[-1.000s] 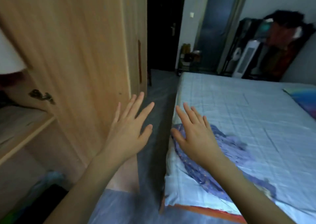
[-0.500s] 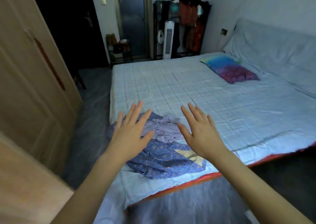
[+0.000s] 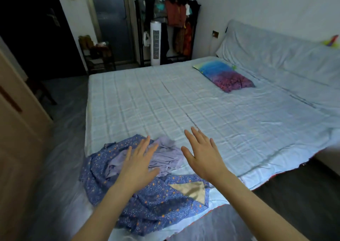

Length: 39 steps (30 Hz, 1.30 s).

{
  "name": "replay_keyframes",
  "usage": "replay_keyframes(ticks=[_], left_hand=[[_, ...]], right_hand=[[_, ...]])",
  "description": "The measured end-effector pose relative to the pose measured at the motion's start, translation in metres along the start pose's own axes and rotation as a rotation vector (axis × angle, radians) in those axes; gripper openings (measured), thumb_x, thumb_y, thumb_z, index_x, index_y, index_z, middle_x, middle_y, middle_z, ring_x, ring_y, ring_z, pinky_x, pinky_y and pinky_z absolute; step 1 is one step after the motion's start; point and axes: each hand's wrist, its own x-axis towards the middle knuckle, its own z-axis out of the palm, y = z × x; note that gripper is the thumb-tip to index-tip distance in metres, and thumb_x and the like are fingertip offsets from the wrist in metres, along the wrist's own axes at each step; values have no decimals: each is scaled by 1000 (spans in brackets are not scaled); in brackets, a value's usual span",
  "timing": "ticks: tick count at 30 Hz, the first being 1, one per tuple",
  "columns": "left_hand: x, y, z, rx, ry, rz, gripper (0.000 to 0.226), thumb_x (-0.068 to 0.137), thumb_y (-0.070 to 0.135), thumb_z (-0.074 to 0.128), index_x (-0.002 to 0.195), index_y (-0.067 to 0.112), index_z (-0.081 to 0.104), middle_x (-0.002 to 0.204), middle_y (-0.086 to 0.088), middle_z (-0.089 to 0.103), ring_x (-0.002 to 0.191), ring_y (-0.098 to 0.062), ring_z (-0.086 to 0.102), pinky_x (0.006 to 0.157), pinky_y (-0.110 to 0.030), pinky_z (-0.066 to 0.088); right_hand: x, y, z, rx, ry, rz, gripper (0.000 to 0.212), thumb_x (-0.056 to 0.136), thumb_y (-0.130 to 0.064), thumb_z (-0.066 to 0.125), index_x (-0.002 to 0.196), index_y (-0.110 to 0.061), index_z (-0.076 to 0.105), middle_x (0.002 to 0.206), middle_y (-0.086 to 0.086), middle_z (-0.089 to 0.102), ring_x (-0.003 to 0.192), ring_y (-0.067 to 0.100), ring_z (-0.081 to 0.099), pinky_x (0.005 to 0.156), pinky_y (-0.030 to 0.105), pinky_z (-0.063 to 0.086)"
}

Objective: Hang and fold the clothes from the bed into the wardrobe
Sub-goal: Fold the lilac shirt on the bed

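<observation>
Lilac top [image 3: 165, 154] lies crumpled on the blue dress [image 3: 150, 204] at the bed [image 3: 202, 112] corner, just beneath your left hand [image 3: 138, 165]; both hands, right hand [image 3: 204, 156] included, spread empty.

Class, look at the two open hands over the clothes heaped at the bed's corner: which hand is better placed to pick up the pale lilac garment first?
Probably the left hand: it hovers directly over the lilac garment, while the right hand hangs beside it, over bare sheet.
</observation>
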Motion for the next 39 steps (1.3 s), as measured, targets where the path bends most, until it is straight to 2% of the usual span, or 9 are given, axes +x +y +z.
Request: replay_keyframes(ticks=[3, 8, 12, 18, 22, 27, 35, 37, 39], left_hand=[[38, -20, 8, -26, -41, -47, 80, 92, 57, 45, 155, 34, 2, 160, 6, -23, 149, -14, -12, 120, -45, -6], [100, -42, 26, -70, -92, -90, 78, 94, 52, 48, 155, 33, 3, 162, 4, -18, 150, -17, -9, 119, -43, -6], [142, -44, 46, -96, -168, -85, 76, 95, 48, 50, 155, 29, 9, 163, 1, -11, 150, -20, -3, 121, -45, 0], [185, -45, 80, -92, -266, -85, 74, 94, 50, 47, 155, 29, 9, 163, 1, -7, 150, -20, 4, 120, -44, 6], [205, -43, 112, -119, -436, -118, 99, 63, 70, 19, 153, 31, 21, 164, 0, 2, 148, -22, 17, 116, -39, 20], [234, -50, 167, -140, -574, -259, 75, 87, 54, 50, 152, 30, 23, 164, 2, 2, 145, -27, 21, 115, -42, 27], [264, -72, 280, -164, -782, -535, 98, 86, 63, 56, 154, 34, -8, 162, -3, -17, 146, -42, -12, 118, -57, 11], [265, -71, 305, -189, -826, -577, 96, 86, 62, 57, 153, 36, -7, 160, -3, -23, 145, -43, -16, 118, -59, 10], [268, -66, 321, -162, -802, -609, 98, 84, 65, 57, 154, 37, -6, 160, -4, -24, 145, -45, -16, 116, -59, 10]], right_hand=[[48, 5, 8, -10, -40, 0, 66, 95, -57, 23, 153, -29, 19, 163, -3, 11, 149, 18, 12, 119, 47, 12], [112, 18, 33, -51, -117, -14, 72, 89, -61, 16, 153, -28, 19, 162, -2, 13, 148, 19, 14, 119, 46, 15], [149, 32, 51, -41, -175, -39, 60, 100, -44, 38, 154, -26, 17, 163, 0, 11, 149, 21, 12, 119, 48, 15], [186, 59, 78, 5, -226, -24, 59, 100, -42, 39, 153, -23, 21, 162, 3, 14, 148, 23, 15, 118, 48, 18], [200, 79, 108, 34, -310, -46, 60, 96, -42, 39, 152, -22, 25, 161, 5, 18, 146, 25, 21, 116, 46, 23], [230, 117, 150, 79, -426, -111, 58, 98, -36, 44, 151, -20, 26, 161, 4, 18, 144, 23, 23, 115, 39, 26], [283, 185, 269, 33, -733, -272, 66, 93, -23, 47, 153, -21, 21, 157, 5, 24, 137, 29, 33, 104, 40, 40], [283, 203, 306, -9, -905, -315, 68, 94, -27, 46, 155, -21, 14, 160, 4, 17, 143, 28, 25, 109, 42, 36], [273, 220, 344, -66, -1018, -345, 93, 87, -42, 58, 155, -17, 0, 161, 9, 18, 146, 27, 24, 111, 42, 35]])
